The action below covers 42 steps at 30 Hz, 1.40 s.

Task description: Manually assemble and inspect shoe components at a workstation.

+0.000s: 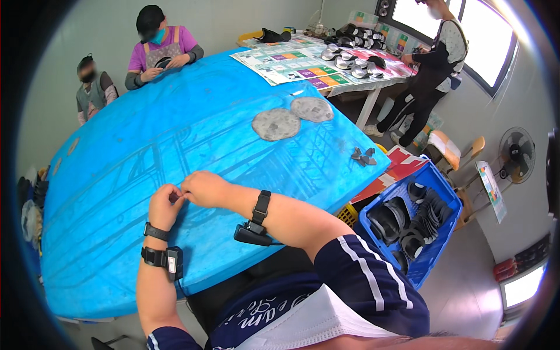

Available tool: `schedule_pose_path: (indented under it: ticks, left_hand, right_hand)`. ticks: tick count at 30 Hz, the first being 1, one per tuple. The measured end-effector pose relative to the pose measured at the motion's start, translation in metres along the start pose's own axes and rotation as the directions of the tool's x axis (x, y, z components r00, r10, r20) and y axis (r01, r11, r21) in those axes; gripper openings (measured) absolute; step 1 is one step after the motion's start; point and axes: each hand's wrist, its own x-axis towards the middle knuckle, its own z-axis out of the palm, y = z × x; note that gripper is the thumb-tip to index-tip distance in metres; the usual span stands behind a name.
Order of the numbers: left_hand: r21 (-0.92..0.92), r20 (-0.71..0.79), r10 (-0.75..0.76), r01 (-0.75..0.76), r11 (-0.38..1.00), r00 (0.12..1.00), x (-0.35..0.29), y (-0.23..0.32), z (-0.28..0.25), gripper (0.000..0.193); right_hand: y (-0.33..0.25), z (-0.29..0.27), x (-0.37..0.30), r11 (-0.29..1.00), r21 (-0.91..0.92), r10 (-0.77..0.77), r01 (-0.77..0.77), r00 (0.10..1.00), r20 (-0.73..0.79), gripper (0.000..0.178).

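Both of my hands meet above the near part of the blue-covered table (116, 151). My left hand (164, 205) is closed, thumb and fingertips pinched together. Against it rests my right hand (204, 188), also closed, its fingertips touching those of the left. Whatever lies between the fingers is too small and hidden to make out. Farther off on the cover lie two flat, round grey pads (276, 125) and, near the right corner, a little pile of dark grey pieces (363, 156).
Right of the table stands a blue plastic crate (434, 259) with black, curved parts inside. Two people (166, 44) (93, 87) sit along the far left edge. Another person (434, 70) stands at a table (280, 64) bearing dark and silvery shoe-like parts. A fan (517, 153) is at far right.
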Motion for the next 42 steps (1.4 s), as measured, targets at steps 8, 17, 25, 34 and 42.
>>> schedule_pose_path:
  ticks: [8, 17, 25, 34, 42]
  left_hand:
    - [0.036, 0.032, 0.04, -0.041, 0.999, 0.999, 0.001, 0.005, 0.001, 0.016]
    - [0.05, 0.053, 0.034, -0.036, 0.998, 0.998, 0.001, 0.006, -0.002, 0.015]
    - [0.061, 0.046, 0.044, -0.046, 0.997, 0.998, 0.001, 0.003, -0.001, 0.015]
    - [0.082, 0.013, 0.055, -0.055, 0.995, 0.998, 0.001, 0.009, -0.002, 0.015]
    - [0.078, 0.027, 0.074, -0.076, 0.994, 0.997, 0.001, 0.009, -0.003, 0.014]
  right_hand:
    - [-0.002, -0.003, 0.001, 0.999, -0.022, 0.046, -0.045, 0.999, 0.021, 0.01]
    - [-0.006, -0.002, 0.002, 0.995, -0.094, 0.029, -0.027, 0.999, 0.022, 0.009]
    - [-0.008, -0.004, 0.002, 0.997, -0.049, 0.064, -0.064, 0.998, -0.004, 0.007]
    - [-0.008, -0.005, 0.001, 0.996, -0.024, 0.092, -0.091, 0.996, 0.02, 0.007]
    - [-0.01, -0.008, 0.002, 0.995, -0.011, 0.099, -0.099, 0.995, 0.004, 0.006]
